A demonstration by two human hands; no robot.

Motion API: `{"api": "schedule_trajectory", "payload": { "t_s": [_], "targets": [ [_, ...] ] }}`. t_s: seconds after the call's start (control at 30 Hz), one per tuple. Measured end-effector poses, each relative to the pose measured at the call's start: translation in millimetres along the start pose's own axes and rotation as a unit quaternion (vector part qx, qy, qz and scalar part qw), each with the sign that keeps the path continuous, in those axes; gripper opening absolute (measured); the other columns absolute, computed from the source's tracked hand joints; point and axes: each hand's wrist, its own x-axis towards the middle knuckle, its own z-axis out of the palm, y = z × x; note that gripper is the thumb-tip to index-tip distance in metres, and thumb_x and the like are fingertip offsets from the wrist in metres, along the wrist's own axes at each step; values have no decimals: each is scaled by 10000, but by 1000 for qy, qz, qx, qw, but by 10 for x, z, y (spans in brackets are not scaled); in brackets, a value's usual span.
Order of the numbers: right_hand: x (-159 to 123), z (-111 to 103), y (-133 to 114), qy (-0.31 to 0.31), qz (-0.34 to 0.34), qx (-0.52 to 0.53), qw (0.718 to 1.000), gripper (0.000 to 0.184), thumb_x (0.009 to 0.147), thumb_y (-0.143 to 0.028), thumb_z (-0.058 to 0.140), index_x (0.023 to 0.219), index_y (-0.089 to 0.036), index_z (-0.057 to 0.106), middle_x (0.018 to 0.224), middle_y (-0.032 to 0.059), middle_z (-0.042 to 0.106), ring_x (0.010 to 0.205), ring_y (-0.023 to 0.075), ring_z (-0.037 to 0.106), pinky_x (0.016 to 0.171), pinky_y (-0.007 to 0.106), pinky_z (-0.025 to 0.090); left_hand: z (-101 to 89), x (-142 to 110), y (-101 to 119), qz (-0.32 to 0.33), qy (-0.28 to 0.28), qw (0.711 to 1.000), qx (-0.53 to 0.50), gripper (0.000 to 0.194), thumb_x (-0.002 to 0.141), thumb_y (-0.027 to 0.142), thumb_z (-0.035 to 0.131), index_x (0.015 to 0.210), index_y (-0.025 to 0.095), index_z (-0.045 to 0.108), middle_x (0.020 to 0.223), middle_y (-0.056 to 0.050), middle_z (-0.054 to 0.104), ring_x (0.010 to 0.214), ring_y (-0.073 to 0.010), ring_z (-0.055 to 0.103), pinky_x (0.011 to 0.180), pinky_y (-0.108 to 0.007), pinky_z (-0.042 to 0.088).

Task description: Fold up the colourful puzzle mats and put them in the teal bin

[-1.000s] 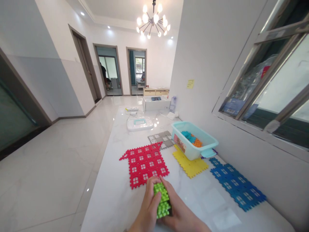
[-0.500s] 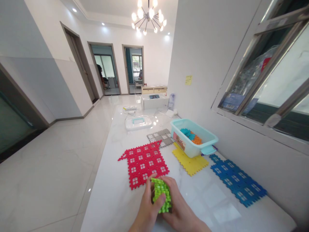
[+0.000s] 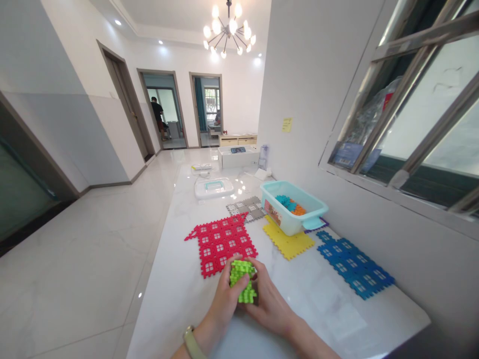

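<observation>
A stack of lime-green interlocking toy panels (image 3: pixel 243 285) with notched edges is held up between both hands over the near part of the table. My left hand (image 3: pixel 223 294) grips it from the left, its thumb across the front. From the other side my right hand (image 3: pixel 267 299) closes round the stack, with its far fingers hidden behind it. Just beyond the hands lies a flat red sheet of joined window panels (image 3: pixel 226 241). A yellow panel sheet (image 3: pixel 288 244) lies to the right, partly under a light-blue plastic tub (image 3: pixel 271 209).
In the tub are teal pieces (image 3: pixel 286 202) and orange pieces (image 3: pixel 298 210). A blue panel sheet (image 3: pixel 355 267) lies along the right wall; a grey sheet (image 3: pixel 247 208) is behind the red one. Farther back are a clear lid (image 3: pixel 200 189) and a white box (image 3: pixel 239 158). A person (image 3: pixel 157 114) stands in a doorway.
The view has shifted, so table things sit slightly higher and farther left. Both hands keep hold of the green stack, and the left wrist's band now shows. The person in the doorway now stands plainly visible.
</observation>
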Motion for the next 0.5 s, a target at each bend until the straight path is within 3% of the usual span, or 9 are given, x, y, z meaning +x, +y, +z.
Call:
{"api": "schedule_trajectory", "payload": {
  "t_s": [0.17,0.5],
  "targets": [
    [-38,32,53,17,-10,-16,1000,829,737,-180,689,1431,-191,236,1356,153,432,1248,287,472,1052,459,427,21,-20,4,6,11,1000,-7,522,757,338,711,1229,202,532,1173,-87,643,1079,-260,615,912,-359,487],
    [-96,49,107,51,-30,-30,998,895,723,-263,725,1467,-173,235,1402,161,446,1321,300,426,1107,482,366,52,-60,23,40,8,998,49,462,761,353,653,1182,182,566,1122,-86,655,1046,-251,610,959,-362,446]
  ]
}}
